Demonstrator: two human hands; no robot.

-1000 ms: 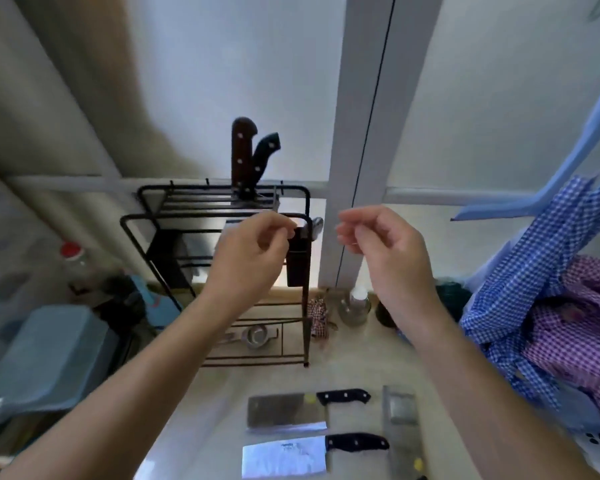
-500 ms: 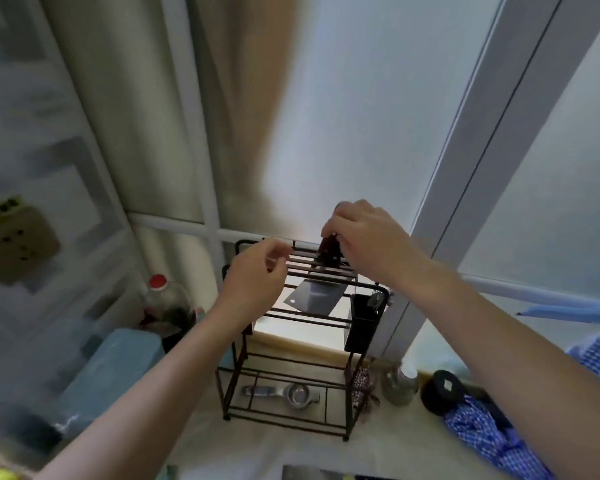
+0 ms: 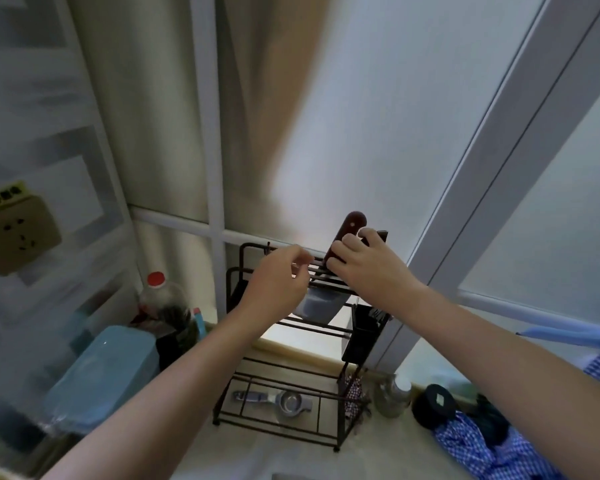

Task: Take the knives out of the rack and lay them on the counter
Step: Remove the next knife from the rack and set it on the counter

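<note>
— Frosted window behind, rack (image 3: 284, 327) on the counter (image 3: 388, 455); where's our knife (image 3: 343, 244)?

— Upright in the top slots, right hand (image 3: 368, 268) fingers curled on its handle. Left hand (image 3: 278, 289) loosely curled, holding nothing.

— Likely stiff, blade-heavy. We'd grip the handle, lift straight.

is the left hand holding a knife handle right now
No, the left hand hovers empty beside the rack, while the right hand grips the brown knife handle.
</note>
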